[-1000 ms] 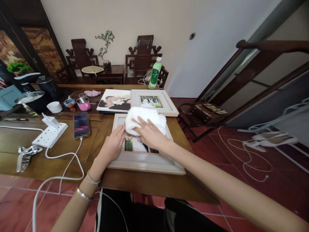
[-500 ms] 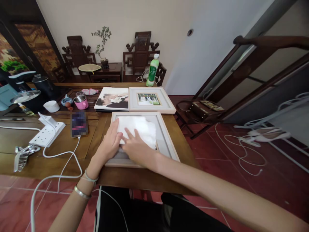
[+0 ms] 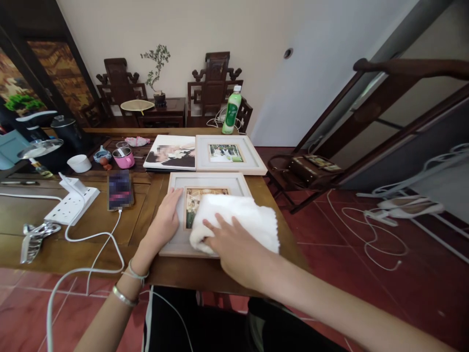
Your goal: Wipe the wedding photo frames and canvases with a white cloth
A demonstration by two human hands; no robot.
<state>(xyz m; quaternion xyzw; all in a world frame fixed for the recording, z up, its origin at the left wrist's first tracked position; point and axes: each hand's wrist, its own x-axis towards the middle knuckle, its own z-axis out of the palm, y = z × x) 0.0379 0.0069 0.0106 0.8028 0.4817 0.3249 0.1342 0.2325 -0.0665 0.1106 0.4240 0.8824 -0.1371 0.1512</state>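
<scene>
A pale picture frame point(image 3: 205, 182) with a photo lies flat near the front edge of the wooden table point(image 3: 91, 225). My left hand point(image 3: 165, 220) rests flat on the frame's left border, fingers stretched out. My right hand point(image 3: 234, 247) presses a white cloth point(image 3: 242, 222) down on the frame's lower right part, fingers spread on the cloth. The cloth covers the lower half of the photo and reaches past the frame's right side.
Behind lie a second frame point(image 3: 229, 155) and a photo print point(image 3: 171, 152). A green bottle point(image 3: 231, 111) stands at the far edge. To the left sit a phone point(image 3: 119, 189) on a cable, a power strip point(image 3: 73, 200), a pink cup point(image 3: 123, 157) and a white bowl point(image 3: 79, 163).
My right hand has swept the cloth from the upper middle of the frame down and to the right, uncovering the top of the photo. The left hand stays on the frame's left border.
</scene>
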